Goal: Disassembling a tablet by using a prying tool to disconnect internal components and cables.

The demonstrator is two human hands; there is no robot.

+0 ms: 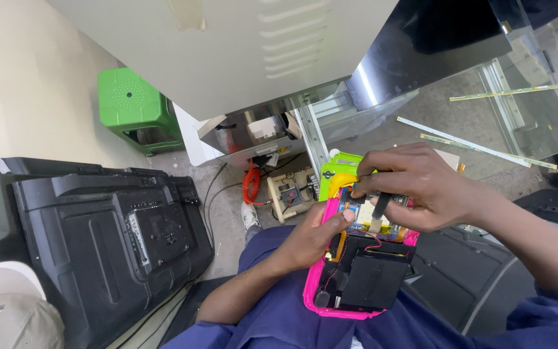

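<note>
On my lap lies an opened pink device [316,284] with a black battery block, red wires and a circuit board showing inside. My left hand [308,239] grips its left edge, thumb resting on the board. My right hand [414,187] hovers over the device's top end, holding a thin dark tool [380,205] whose tip touches the board. A yellow-green part [338,169] sits just beyond the device's top.
Several black television back panels [98,239] lean at my left. A green plastic stool [134,106] stands by the wall. A beige power box with an orange cable [250,184] lies on the floor. Thin light strips [479,147] rest on a glass panel at right.
</note>
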